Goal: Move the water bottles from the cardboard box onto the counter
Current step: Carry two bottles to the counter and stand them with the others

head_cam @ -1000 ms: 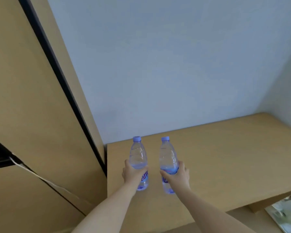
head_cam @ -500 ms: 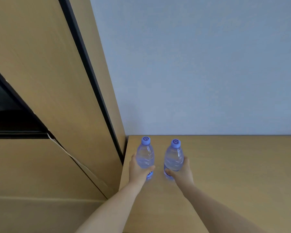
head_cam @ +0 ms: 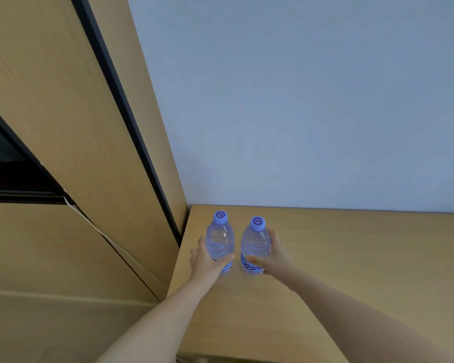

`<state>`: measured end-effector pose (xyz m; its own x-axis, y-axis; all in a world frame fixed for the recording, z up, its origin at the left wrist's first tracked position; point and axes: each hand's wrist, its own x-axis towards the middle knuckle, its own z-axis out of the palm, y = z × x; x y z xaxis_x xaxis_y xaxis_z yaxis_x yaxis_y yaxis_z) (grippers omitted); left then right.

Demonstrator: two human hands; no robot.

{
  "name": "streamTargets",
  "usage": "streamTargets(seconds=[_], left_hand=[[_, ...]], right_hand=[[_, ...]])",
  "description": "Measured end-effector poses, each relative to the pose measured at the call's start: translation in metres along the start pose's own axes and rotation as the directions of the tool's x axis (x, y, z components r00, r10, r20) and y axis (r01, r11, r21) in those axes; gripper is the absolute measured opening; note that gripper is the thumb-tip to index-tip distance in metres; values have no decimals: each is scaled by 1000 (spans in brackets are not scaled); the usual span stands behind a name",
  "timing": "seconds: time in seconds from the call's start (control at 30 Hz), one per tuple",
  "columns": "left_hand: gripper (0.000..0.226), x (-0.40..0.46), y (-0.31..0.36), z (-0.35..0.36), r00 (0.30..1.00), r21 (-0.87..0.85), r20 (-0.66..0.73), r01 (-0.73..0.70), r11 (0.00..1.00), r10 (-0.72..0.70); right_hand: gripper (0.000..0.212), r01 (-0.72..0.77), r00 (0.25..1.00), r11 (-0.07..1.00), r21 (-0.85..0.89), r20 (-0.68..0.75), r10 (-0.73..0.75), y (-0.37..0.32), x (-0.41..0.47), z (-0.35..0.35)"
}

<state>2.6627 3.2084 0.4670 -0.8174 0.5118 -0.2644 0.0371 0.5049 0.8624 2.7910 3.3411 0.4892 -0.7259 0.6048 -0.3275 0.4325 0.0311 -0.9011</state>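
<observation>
We observe two clear water bottles standing upright, side by side and slightly apart, on the wooden counter [head_cam: 351, 258], near its rear left corner. Both carry blue caps marked with a spiral logo.

The left hand [head_cam: 205, 260] grasps the left bottle [head_cam: 220, 239] around its lower body: the thumb curls across the front of the bottle, and the fingers wrap behind it. The right hand [head_cam: 275, 258] grasps the right bottle [head_cam: 256, 243] in the same manner, with the thumb crossing the front above the printed label and the fingers curved around the far side.

We cannot tell whether the bases rest fully on the counter, as the hands and the lower bottle walls cover that zone. Both forearms extend from the lower edge of the view toward the bottles.

A tan cabinet panel [head_cam: 63, 113] with a black edge strip stands just left of the counter. A pale blue wall [head_cam: 299, 100] rises behind the counter
</observation>
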Motion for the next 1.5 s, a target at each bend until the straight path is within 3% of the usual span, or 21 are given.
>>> streamTargets(seconds=[0.17,0.5,0.63,0.73,0.9,1.03,1.5], left_hand=[[71,4,-1,0,998,-138,-36,-55,989,51],[54,42,16,-2,995,-242,-84,-69,968,50],[64,66,17,-7,992,-235,-111,-84,968,59],[78,88,19,-13,993,-209,-98,-78,975,58],[64,115,16,-15,994,-217,-94,-69,974,49],[50,132,18,-16,994,-235,-93,-78,969,58],[42,157,29,-16,987,-267,-89,-152,952,133]], right_hand=[[66,41,999,997,64,-26,-39,-2,12,7],[42,94,996,994,65,-19,-93,-23,56,17],[23,175,984,980,94,-51,-170,-31,74,23],[27,164,982,984,69,-109,-156,-36,90,26],[26,205,974,978,36,-102,-201,-48,114,35],[41,169,976,980,109,-158,-151,-50,126,41],[42,106,981,991,79,-170,-91,-47,162,54]])
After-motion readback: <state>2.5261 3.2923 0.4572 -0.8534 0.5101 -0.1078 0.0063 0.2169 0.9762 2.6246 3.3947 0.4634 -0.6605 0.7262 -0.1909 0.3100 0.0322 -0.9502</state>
